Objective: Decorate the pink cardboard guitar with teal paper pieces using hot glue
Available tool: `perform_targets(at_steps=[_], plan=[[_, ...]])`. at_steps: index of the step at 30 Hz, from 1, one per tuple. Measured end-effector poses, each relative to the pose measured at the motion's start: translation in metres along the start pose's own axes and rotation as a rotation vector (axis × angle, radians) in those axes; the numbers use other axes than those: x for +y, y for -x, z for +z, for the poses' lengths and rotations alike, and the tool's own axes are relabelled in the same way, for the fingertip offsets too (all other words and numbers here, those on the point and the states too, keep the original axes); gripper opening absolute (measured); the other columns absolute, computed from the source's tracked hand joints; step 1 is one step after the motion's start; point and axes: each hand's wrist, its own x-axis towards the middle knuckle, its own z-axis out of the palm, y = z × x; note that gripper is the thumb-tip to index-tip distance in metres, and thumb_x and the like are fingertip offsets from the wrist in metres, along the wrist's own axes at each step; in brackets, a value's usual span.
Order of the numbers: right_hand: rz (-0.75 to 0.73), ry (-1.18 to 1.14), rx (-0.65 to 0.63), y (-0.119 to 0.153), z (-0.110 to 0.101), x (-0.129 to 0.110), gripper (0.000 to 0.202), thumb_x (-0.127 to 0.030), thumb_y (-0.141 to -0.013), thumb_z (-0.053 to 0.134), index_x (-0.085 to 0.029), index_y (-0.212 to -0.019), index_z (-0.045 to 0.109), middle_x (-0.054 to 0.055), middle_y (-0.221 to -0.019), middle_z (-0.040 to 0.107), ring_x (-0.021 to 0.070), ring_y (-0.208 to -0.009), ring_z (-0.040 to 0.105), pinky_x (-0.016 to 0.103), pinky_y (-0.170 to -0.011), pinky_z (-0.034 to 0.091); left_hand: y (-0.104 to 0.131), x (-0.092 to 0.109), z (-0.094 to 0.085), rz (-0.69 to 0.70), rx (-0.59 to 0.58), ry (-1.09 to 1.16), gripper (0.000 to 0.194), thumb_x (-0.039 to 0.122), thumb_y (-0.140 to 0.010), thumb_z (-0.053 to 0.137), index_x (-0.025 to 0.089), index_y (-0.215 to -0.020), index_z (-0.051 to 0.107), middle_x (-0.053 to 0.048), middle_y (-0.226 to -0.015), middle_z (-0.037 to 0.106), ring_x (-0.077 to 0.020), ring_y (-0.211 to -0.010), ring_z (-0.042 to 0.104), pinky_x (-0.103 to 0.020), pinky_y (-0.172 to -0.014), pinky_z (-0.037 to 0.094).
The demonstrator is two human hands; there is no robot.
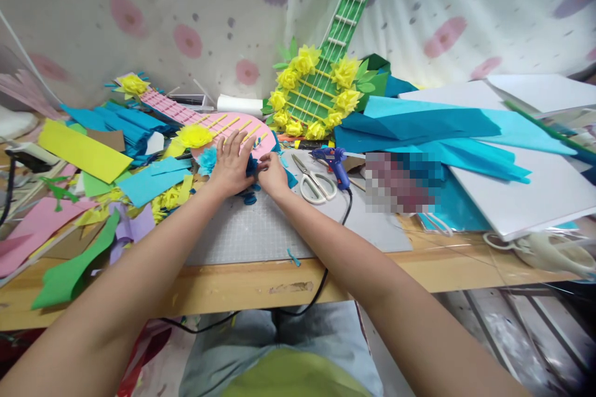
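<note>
A pink paper guitar point(223, 126) with yellow strips and a yellow paper flower point(194, 135) lies on the table. My left hand point(230, 164) rests over its lower body, fingers spread, beside a light blue paper flower point(207, 161). Close by on the right, my right hand point(274, 175) has its fingertips pinched at dark blue paper point(252, 165) between the two hands. How much of that paper is gripped is hidden. Dark blue scraps point(250, 198) lie below on the grey cutting mat point(233, 232).
White-handled scissors point(317, 181) and a blue glue gun point(336, 164) with a black cord lie right of my hands. A green guitar point(305, 96) ringed with yellow flowers stands behind. Blue paper sheets point(419, 124) are piled right; coloured paper scraps point(86, 152) crowd the left.
</note>
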Motion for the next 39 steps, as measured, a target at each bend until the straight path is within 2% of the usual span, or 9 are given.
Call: perform_targets(at_steps=[7,17,22,25,28,30,32,35,39], plan=[[-0.011,-0.026,0.013,-0.007,0.001,0.004,0.038,-0.003,-0.061,0.050,-0.025,-0.090,0.039,-0.002,-0.088,0.063,0.0155,-0.084,0.060,0.032,-0.081,0.045,-0.001,-0.003,0.000,0.008,-0.003,-0.025,0.083,0.026,-0.071,0.062,0.022,-0.144,0.022,-0.016,-0.147,0.030,-0.0321,-0.140,0.019,-0.056,-0.112,0.010],[0.012,-0.078,-0.006,-0.009,0.001,0.002,0.038,-0.001,-0.063,0.046,-0.025,-0.092,0.038,-0.003,-0.082,0.064,0.0158,-0.086,0.062,0.032,-0.081,0.046,-0.006,-0.003,-0.002,0.031,0.023,0.015,0.077,0.023,-0.071,0.058,0.018,-0.141,0.028,-0.015,-0.141,0.037,-0.0316,-0.137,0.025,-0.053,-0.113,0.009],[-0.022,-0.131,0.016,-0.016,-0.006,0.009,0.036,-0.002,-0.064,0.046,-0.024,-0.092,0.040,-0.002,-0.084,0.064,0.0158,-0.084,0.062,0.033,-0.081,0.046,-0.005,-0.008,-0.010,0.050,0.033,0.022,0.076,0.022,-0.068,0.059,0.018,-0.139,0.032,-0.015,-0.140,0.038,-0.0312,-0.135,0.029,-0.051,-0.112,0.013],[-0.083,-0.102,0.058,-0.016,-0.023,0.013,0.029,-0.010,-0.067,0.050,-0.023,-0.091,0.043,-0.002,-0.083,0.063,0.0158,-0.081,0.060,0.033,-0.079,0.046,-0.003,-0.013,-0.021,0.028,0.127,0.045,0.070,0.024,-0.068,0.059,0.018,-0.135,0.038,-0.014,-0.138,0.041,-0.0305,-0.132,0.033,-0.049,-0.111,0.020],[-0.175,0.012,0.091,-0.007,-0.049,0.016,0.016,-0.023,-0.070,0.054,-0.022,-0.085,0.047,-0.002,-0.076,0.058,0.0154,-0.075,0.056,0.030,-0.072,0.044,0.002,-0.016,-0.030,-0.096,0.327,0.080,0.052,0.026,-0.073,0.057,0.019,-0.124,0.049,-0.012,-0.129,0.049,-0.0287,-0.125,0.041,-0.046,-0.107,0.027],[-0.227,0.111,0.064,0.002,-0.069,0.019,0.008,-0.022,-0.072,0.050,-0.020,-0.080,0.051,-0.002,-0.071,0.056,0.0140,-0.069,0.053,0.028,-0.067,0.041,0.010,-0.014,-0.033,-0.188,0.455,0.118,0.036,0.028,-0.078,0.054,0.019,-0.113,0.056,-0.011,-0.119,0.055,-0.0259,-0.116,0.048,-0.042,-0.103,0.032],[-0.267,0.199,0.047,0.010,-0.086,0.023,0.010,-0.018,-0.071,0.049,-0.019,-0.080,0.054,-0.002,-0.068,0.056,0.0129,-0.065,0.051,0.026,-0.064,0.039,0.021,-0.009,-0.030,-0.245,0.515,0.173,0.024,0.031,-0.083,0.051,0.019,-0.101,0.061,-0.010,-0.106,0.058,-0.0216,-0.100,0.055,-0.037,-0.094,0.040],[-0.296,0.315,0.008,0.019,-0.107,0.028,0.013,-0.014,-0.071,0.049,-0.018,-0.079,0.058,-0.001,-0.070,0.059,0.0127,-0.066,0.053,0.025,-0.063,0.038,0.042,0.001,-0.018,-0.268,0.412,0.251,0.023,0.037,-0.084,0.051,0.018,-0.084,0.064,-0.006,-0.093,0.060,-0.0139,-0.071,0.055,-0.029,-0.073,0.045],[-0.195,0.384,-0.091,0.027,-0.131,0.031,0.010,-0.019,-0.074,0.053,-0.018,-0.077,0.063,0.000,-0.065,0.063,0.0128,-0.062,0.056,0.025,-0.062,0.041,0.059,0.014,-0.004,-0.331,0.178,0.237,0.020,0.037,-0.081,0.057,0.020,-0.076,0.067,-0.002,-0.089,0.063,-0.0115,-0.064,0.055,-0.026,-0.064,0.042]])
